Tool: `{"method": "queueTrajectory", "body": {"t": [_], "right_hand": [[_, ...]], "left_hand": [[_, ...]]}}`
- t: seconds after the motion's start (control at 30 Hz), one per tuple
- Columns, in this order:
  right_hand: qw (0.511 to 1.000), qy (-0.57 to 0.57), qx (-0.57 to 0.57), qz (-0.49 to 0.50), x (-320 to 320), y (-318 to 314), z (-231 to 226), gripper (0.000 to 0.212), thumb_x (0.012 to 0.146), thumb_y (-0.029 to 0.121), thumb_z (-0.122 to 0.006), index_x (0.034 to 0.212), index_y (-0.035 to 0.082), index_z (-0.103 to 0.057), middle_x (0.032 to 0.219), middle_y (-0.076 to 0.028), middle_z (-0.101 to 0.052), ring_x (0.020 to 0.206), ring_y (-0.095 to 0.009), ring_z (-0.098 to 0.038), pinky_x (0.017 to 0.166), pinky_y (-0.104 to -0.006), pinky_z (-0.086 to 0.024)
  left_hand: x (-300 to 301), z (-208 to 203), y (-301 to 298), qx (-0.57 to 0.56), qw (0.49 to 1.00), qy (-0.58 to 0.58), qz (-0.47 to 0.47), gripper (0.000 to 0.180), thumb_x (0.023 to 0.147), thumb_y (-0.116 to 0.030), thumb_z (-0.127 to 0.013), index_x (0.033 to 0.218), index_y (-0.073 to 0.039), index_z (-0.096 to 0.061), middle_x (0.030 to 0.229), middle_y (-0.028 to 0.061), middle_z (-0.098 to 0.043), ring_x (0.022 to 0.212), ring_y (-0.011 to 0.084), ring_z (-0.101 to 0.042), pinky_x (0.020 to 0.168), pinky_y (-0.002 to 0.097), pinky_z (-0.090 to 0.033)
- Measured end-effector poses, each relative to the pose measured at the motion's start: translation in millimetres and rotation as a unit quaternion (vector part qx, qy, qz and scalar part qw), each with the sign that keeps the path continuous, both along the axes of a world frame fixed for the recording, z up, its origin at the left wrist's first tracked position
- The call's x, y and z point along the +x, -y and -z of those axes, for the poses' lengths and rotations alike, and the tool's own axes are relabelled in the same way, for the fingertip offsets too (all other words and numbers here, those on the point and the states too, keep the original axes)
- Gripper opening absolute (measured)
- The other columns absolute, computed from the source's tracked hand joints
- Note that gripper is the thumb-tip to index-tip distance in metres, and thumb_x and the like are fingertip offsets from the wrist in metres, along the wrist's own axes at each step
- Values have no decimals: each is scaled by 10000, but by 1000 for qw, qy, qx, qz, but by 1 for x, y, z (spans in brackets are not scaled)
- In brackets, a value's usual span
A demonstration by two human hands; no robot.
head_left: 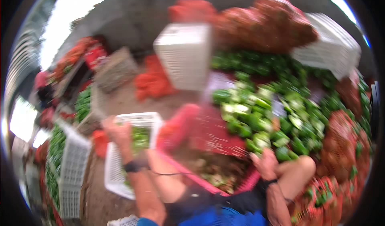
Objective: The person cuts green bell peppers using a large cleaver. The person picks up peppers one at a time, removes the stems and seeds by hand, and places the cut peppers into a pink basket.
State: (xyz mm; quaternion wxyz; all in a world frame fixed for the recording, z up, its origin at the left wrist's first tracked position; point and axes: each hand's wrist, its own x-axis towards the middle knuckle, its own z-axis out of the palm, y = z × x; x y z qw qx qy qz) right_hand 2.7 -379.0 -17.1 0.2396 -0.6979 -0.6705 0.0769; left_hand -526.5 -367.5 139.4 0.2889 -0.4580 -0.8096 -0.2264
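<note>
My left hand (119, 137), smeared by motion, is over the left rim of a white plastic basket (156, 121). Green pepper pieces (140, 138) lie inside that basket. My right hand (266, 165) is at the near edge of a heap of cut green peppers (256, 119), its fingers curled. Whatever those fingers hold is too blurred to name. Many peppers in the heap are split, with pale insides showing. Between my knees stands a pink-rimmed tub (196, 177) with pale scraps at the bottom. A red slatted plastic piece (216, 131) lies across its far side.
An upturned white crate (182, 51) stands ahead, beside orange netting (152, 79). Full red mesh sacks (264, 25) lie at the back, with more sacks (339, 145) on the right. White crates (74, 162) line the left, next to green peppers (55, 166).
</note>
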Motion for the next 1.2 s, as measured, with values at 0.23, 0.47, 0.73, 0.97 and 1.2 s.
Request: {"method": "queueTrajectory", "body": {"t": [0.23,0.47,0.73,0.97,1.2], "right_hand": [[996,29,43,66,40,-2,52,350,800,139,-648,1086,-46,-566,1021,-259,-611,984,-457,-564,860,-491,-481],[966,-239,26,-94,46,6,15,317,933,258,-639,1112,-3,-620,925,-148,-666,832,-278,-630,728,-414,-503],[894,-392,-135,-171,-60,13,-38,267,950,137,-556,1143,-43,-597,976,-119,-636,885,-194,-583,794,-338,-492],[915,-310,-118,-230,-92,25,-83,253,925,126,-604,1137,-11,-617,992,-146,-669,883,-221,-611,812,-341,-503],[906,-314,-130,-254,-90,28,-58,296,890,73,-655,1163,-33,-611,1005,-170,-670,897,-258,-628,829,-352,-514]], "left_hand": [[195,31,7,32,721,561,407,205,928,-131,-679,1102,-36,-628,970,26,-643,923,94,-597,795,259,-506],[331,157,34,-78,536,698,470,543,944,-255,-672,1411,-31,-506,1289,140,-584,1093,215,-611,959,337,-487],[342,208,21,-42,434,723,536,453,1029,-268,-545,1421,-47,-496,1342,109,-557,1254,210,-505,1075,337,-390],[322,207,25,-48,427,817,385,318,1011,-284,-580,1246,-74,-619,1136,34,-635,1037,116,-562,942,276,-443],[339,245,31,82,603,653,450,266,1035,-151,-481,1084,27,-673,1012,152,-638,946,288,-650,832,372,-525]]}}
